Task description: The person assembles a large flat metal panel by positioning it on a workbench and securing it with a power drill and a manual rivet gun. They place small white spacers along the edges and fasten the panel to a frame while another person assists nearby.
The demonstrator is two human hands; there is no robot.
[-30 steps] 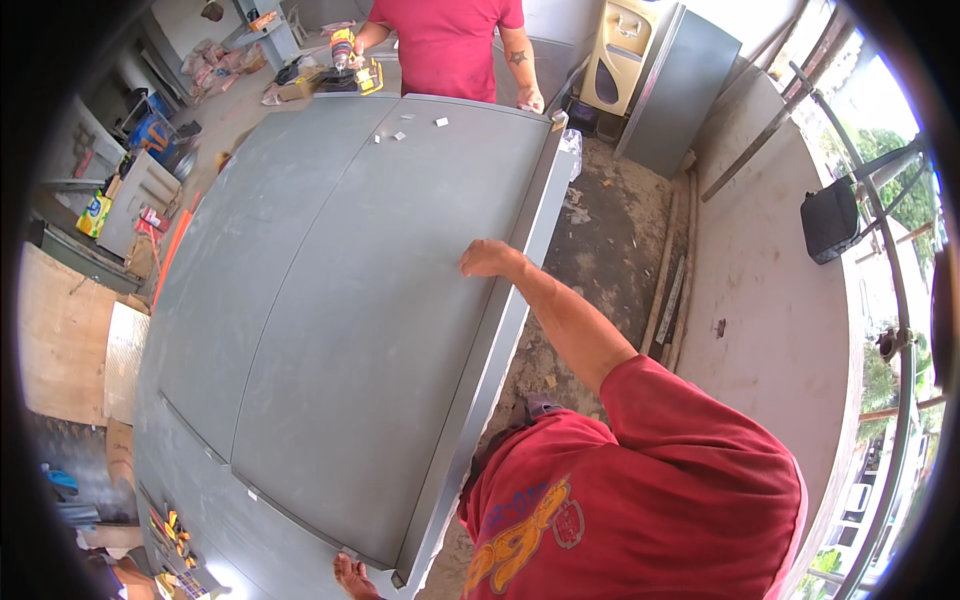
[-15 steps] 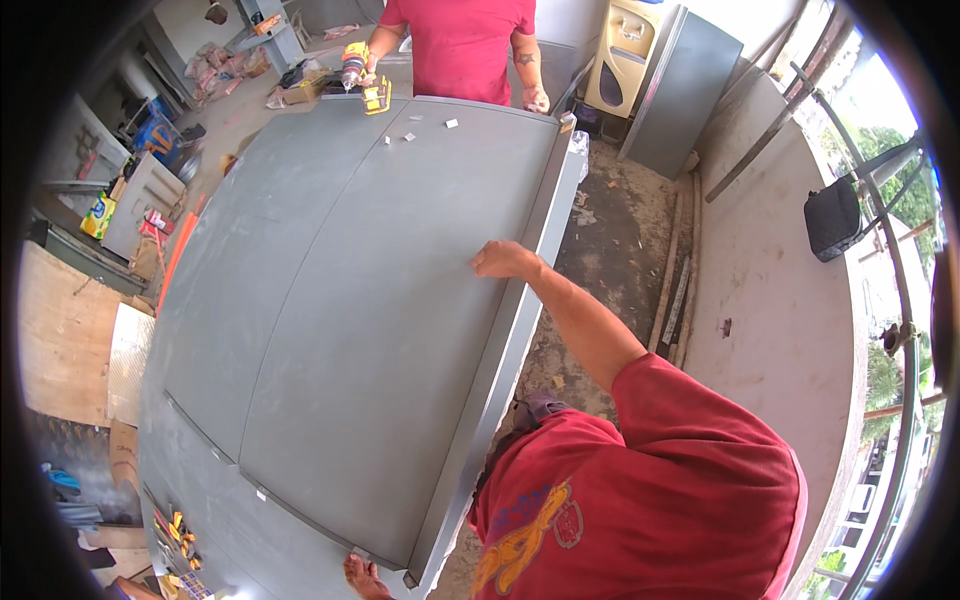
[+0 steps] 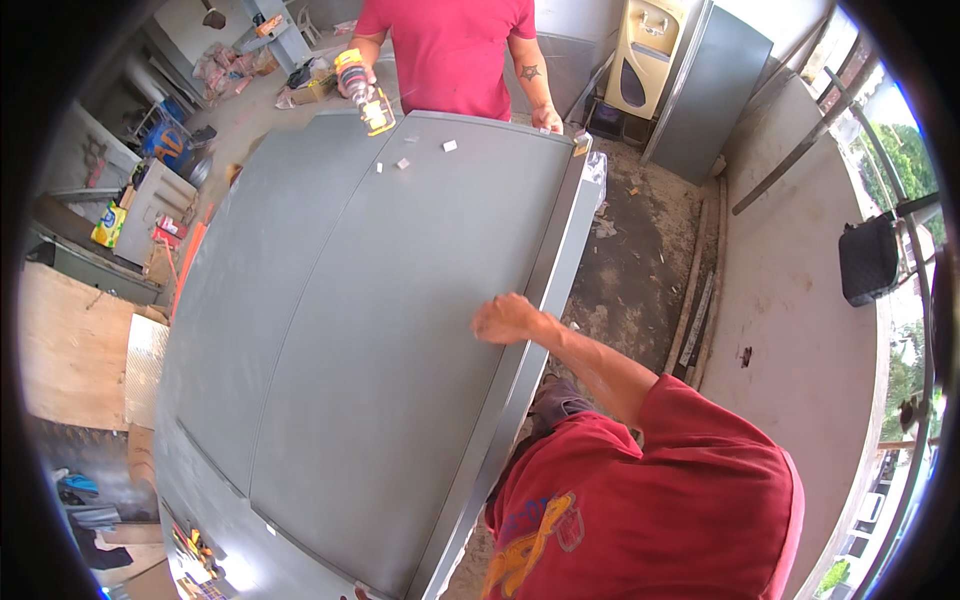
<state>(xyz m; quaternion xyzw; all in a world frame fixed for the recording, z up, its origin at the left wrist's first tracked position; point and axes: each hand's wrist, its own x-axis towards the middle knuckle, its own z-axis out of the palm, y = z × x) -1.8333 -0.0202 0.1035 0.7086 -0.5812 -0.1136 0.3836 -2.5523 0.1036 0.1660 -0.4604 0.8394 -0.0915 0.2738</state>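
A large grey sheet-metal panel (image 3: 360, 340) with a raised edge lies in front of me. My right hand (image 3: 505, 318) is above it near the right edge, slightly blurred, fingers curled in; what they hold, if anything, is hidden. Only the fingertips of my left hand (image 3: 361, 593) show at the lower border, by the panel's near edge strip. At the far end a co-worker in a red shirt (image 3: 450, 50) holds a yellow-and-red cordless drill (image 3: 355, 80) in one hand. The co-worker's other hand (image 3: 547, 118) rests at the far right corner.
Several small white pieces, such as one white block (image 3: 450, 145), lie on the panel's far part. A beige water dispenser (image 3: 640, 60) and an upright grey panel (image 3: 712, 95) stand at the back right. Hand tools (image 3: 200, 560) lie at the near left. A low wall (image 3: 790, 270) runs along the right.
The whole view has shifted, and my left hand has mostly slipped out below the picture. My right hand stays curled over the panel. The co-worker's free hand has come onto the corner.
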